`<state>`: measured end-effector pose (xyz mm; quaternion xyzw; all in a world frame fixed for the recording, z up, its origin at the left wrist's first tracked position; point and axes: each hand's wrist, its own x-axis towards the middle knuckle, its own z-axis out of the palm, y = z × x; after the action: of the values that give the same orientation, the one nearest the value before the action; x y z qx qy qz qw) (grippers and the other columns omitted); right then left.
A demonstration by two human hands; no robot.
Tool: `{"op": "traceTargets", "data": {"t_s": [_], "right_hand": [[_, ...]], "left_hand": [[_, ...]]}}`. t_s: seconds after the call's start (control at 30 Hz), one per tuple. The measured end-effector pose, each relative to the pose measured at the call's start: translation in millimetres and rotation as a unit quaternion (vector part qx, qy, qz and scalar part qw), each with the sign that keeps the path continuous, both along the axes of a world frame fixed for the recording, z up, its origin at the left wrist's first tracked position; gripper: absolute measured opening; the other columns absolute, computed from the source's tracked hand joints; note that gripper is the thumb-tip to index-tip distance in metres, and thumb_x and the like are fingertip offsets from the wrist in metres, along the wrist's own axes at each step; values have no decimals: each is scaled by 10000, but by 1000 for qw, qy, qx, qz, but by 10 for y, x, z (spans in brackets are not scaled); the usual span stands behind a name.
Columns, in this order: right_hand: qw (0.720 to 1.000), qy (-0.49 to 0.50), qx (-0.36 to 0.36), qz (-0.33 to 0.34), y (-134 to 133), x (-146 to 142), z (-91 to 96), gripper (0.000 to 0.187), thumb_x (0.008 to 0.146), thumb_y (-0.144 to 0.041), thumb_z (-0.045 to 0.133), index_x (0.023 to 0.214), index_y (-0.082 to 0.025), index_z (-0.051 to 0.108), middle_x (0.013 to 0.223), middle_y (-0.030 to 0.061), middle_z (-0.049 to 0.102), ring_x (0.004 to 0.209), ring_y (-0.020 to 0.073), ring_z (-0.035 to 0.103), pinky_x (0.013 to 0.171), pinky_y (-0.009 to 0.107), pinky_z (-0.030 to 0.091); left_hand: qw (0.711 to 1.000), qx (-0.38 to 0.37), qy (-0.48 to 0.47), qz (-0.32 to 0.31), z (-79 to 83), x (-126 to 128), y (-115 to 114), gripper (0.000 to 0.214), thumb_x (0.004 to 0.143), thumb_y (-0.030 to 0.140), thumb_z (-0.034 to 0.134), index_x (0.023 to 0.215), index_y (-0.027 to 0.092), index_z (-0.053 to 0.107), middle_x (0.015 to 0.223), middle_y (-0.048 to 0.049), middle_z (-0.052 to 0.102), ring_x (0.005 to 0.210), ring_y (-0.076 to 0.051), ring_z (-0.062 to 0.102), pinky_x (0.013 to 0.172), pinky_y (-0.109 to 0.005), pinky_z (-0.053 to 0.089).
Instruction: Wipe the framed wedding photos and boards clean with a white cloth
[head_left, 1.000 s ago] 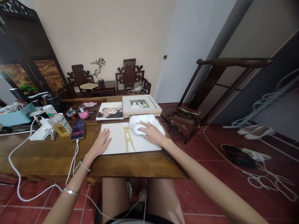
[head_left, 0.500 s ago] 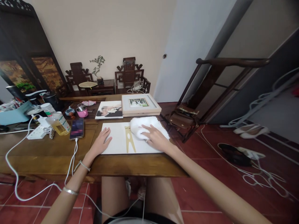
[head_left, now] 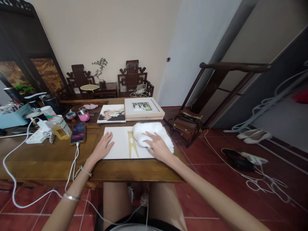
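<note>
A white board [head_left: 115, 147] with a gold A-shaped emblem [head_left: 132, 147] lies on the wooden table in front of me. My left hand [head_left: 105, 144] rests flat along the board's left edge, fingers stretched out, holding nothing. Over the board's right part is a fluffy white towel [head_left: 139, 130], partly bunched up. My right hand [head_left: 157, 146] grips this towel from above, its fingers curved over the folds and pressing it down. The towel hides the board's upper right part.
Behind the board are a photo print [head_left: 112, 113] and a pale picture frame [head_left: 157, 107]. To the left stand a phone [head_left: 78, 132] on a cable, a bottle of yellow liquid [head_left: 60, 126], a pink cup [head_left: 83, 115] and a power strip [head_left: 36, 136]. A wooden chair [head_left: 234, 66] is at right.
The view has shifted slightly. My right hand and the towel have barely moved on the board; my left hand stays on its left edge.
</note>
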<state>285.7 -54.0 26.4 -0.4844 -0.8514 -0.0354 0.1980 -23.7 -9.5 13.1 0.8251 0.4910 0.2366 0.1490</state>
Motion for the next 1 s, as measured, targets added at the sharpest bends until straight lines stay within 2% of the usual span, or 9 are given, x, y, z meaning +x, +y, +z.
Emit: {"op": "traceTargets", "data": {"t_s": [0.27,0.37,0.53,0.7,0.8,0.9,1.0], "right_hand": [[999,-10,-19,32,230,90,63,380,710,-46,515,1048,-129,666,1303,191,543,1305,290,391,1077,540,265],[1000,10,-5,22,263,68,36,379,693,-27,503,1011,-139,675,1332,175,521,1320,298,366,1086,570,226],[1000,12,7,21,206,50,-14,422,680,-20,479,1034,-151,668,1327,161,531,1314,289,377,1078,564,249],[1000,-10,6,29,228,100,31,406,686,-32,494,1029,-167,664,1328,142,534,1312,272,383,1083,533,263],[999,-26,5,28,348,114,92,428,710,-36,489,1089,-168,639,1363,140,500,1313,262,381,1086,519,265],[999,-42,6,33,521,83,135,440,736,-47,487,1135,-176,615,1402,126,458,1340,277,333,1083,561,232],[998,-55,-15,40,593,40,150,417,751,-47,479,1131,-147,619,1328,153,530,1343,294,323,1067,590,232]], "left_hand": [[1000,-5,11,-1,43,8,13,588,903,468,366,1379,125,410,1483,-115,342,1408,-241,221,1153,-453,184],[1000,2,9,0,37,10,37,568,904,455,368,1377,143,414,1482,-110,345,1406,-244,228,1150,-466,184],[1000,2,-4,-6,12,-3,40,568,901,461,381,1373,148,422,1477,-112,353,1403,-248,235,1144,-474,199],[1000,7,-20,-3,0,-9,33,560,896,473,393,1362,165,439,1470,-107,368,1399,-251,247,1141,-481,204],[1000,6,-17,-6,1,-12,29,562,899,475,390,1366,166,433,1472,-105,365,1399,-246,248,1144,-473,203],[1000,10,-8,-5,1,-14,27,556,908,465,378,1372,162,424,1475,-98,362,1402,-235,241,1149,-459,198],[1000,12,-2,6,8,-11,29,548,923,444,346,1370,136,423,1472,-112,364,1398,-232,254,1149,-454,205]]}}
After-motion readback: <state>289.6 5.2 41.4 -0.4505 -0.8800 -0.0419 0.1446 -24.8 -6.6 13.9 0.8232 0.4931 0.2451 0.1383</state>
